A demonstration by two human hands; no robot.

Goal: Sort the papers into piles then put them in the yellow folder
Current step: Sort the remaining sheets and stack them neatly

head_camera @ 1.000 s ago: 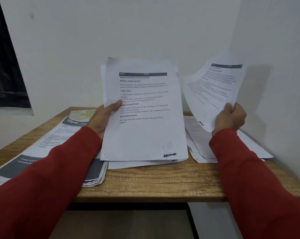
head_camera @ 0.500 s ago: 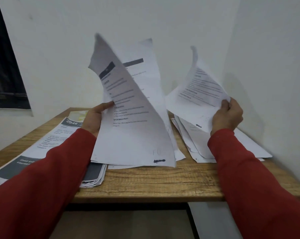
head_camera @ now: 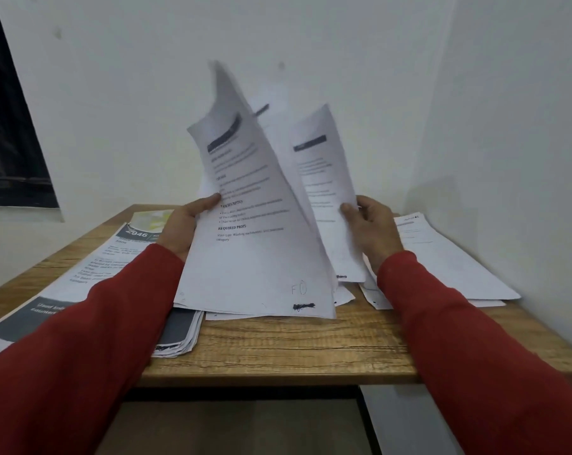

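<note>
My left hand (head_camera: 183,224) grips the left edge of a sheaf of white printed sheets (head_camera: 255,244), held upright over the table's middle with the thumb on the front page. My right hand (head_camera: 371,229) pinches a single printed sheet (head_camera: 324,178) that stands just behind and to the right of the sheaf, close against it. A thick pile of papers with dark grey headers (head_camera: 91,274) lies flat at the left. A looser pile of white sheets (head_camera: 449,261) lies at the right by the wall. A yellowish corner (head_camera: 150,220) shows at the back left, partly hidden.
The wooden table (head_camera: 278,349) sits in a corner, with white walls (head_camera: 508,126) behind and close on the right. A dark window (head_camera: 12,142) is on the far left. The table's front edge runs just below the piles.
My right hand has brought its sheet leftward from out at the right to the back of the sheaf. The sheaf in my left hand has twisted edge-on and curled.
</note>
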